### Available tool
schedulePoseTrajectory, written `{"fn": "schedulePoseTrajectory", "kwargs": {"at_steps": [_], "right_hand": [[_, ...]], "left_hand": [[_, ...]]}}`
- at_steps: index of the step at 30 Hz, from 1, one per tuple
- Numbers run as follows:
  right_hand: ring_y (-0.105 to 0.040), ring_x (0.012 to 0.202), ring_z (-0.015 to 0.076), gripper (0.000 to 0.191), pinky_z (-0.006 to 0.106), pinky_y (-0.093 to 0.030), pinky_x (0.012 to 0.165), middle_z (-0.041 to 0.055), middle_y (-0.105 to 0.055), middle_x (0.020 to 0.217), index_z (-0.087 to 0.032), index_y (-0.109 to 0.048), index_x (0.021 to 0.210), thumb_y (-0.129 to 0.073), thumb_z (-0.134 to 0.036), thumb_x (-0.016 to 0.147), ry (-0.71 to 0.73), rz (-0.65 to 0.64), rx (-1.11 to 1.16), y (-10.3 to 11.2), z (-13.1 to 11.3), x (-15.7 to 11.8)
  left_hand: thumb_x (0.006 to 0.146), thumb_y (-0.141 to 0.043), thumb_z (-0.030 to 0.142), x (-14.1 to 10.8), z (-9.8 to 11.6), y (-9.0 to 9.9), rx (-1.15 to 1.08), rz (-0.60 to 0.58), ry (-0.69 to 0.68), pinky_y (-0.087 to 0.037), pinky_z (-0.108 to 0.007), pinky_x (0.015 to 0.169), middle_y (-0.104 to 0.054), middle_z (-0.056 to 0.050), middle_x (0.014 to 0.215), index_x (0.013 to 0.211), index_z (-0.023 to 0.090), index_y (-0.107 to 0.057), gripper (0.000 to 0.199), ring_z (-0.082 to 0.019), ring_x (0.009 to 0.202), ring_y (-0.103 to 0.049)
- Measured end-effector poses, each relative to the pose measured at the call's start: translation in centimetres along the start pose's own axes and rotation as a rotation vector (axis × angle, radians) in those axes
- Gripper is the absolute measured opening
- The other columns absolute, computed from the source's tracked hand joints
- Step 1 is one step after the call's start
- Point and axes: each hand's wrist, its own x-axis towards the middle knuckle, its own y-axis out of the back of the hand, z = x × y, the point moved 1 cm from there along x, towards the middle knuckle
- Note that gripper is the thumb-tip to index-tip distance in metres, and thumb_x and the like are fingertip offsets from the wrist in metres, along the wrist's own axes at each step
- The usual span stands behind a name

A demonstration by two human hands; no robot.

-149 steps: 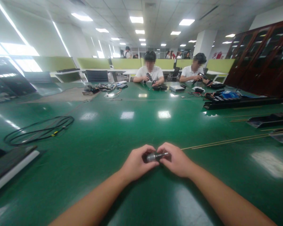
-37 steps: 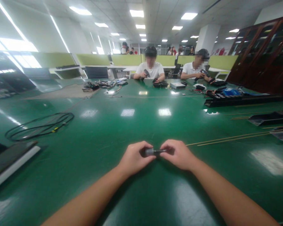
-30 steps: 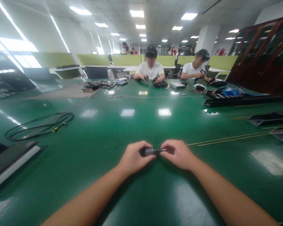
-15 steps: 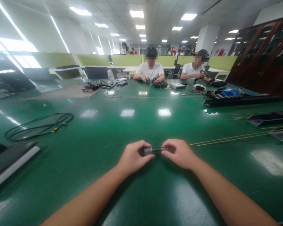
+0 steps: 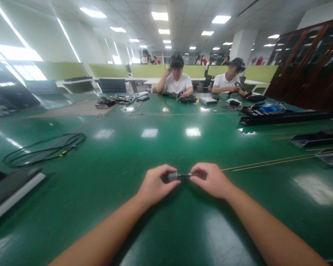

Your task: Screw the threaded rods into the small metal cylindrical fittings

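Observation:
Between the thumb and fingers of my left hand [image 5: 154, 183] is a short grey cylinder [image 5: 172, 176], lying level just above the green table. A thin dark rod [image 5: 185, 175] runs from the cylinder's right end to my right hand [image 5: 209, 179]. The thumb and fingertips of that hand pinch the rod's far end, which they partly hide. Both hands are closed and face each other, with a small gap between them. Whether the rod is fixed in the cylinder or only pushed into it, I cannot tell.
A coiled black cable [image 5: 46, 149] and a dark flat device with a white edge [image 5: 13, 194] lie left. Thin brass-coloured rods [image 5: 269, 162] and black metal channels [image 5: 283, 119] are on the right. Two people [image 5: 178, 79] sit across the green table [image 5: 122, 147], among parts.
My hands keep the same hold on the cylinder and rod, with hardly any visible movement. The person straight across has raised one hand to their head. The view has shifted slightly.

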Motion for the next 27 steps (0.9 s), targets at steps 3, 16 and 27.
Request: {"fn": "schedulePoseTrajectory", "kwargs": {"at_steps": [3, 16, 27], "right_hand": [[-0.063, 0.070, 0.0163, 0.006, 0.026, -0.045, 0.065, 0.0016, -0.071, 0.078, -0.019, -0.072, 0.087, -0.070, -0.022, 0.082, -0.002, 0.002, -0.018, 0.0, 0.0, -0.1], [-0.062, 0.066, 0.0160, 0.011, 0.026, -0.047, 0.063, 0.0023, -0.071, 0.074, -0.017, -0.071, 0.086, -0.068, -0.027, 0.081, -0.159, 0.079, 0.021, 0.6, 2.1, 0.7], [-0.060, 0.064, 0.0143, 0.011, 0.024, -0.046, 0.061, 0.0020, -0.070, 0.074, -0.017, -0.072, 0.086, -0.068, -0.026, 0.080, -0.130, 0.028, 0.044, -0.5, 2.5, 1.0]], "left_hand": [[0.075, -0.080, 0.028, 0.0, -0.1, 0.0, 0.001, -0.005, 0.002, -0.049, -0.026, 0.073, -0.073, 0.001, 0.088, 0.095, 0.023, -0.070, 0.023, -0.015, 0.078, -0.067], [0.079, -0.074, 0.041, 1.1, -1.0, 1.1, -0.514, 0.288, 0.447, -0.050, -0.025, 0.067, -0.069, -0.004, 0.087, 0.100, 0.016, -0.064, 0.034, -0.014, 0.072, -0.062], [0.068, -0.082, 0.052, -4.5, -2.6, 11.7, -0.260, 0.260, 0.594, -0.060, -0.034, 0.087, -0.076, -0.005, 0.101, 0.106, 0.024, -0.069, 0.049, -0.025, 0.099, -0.071]]}}
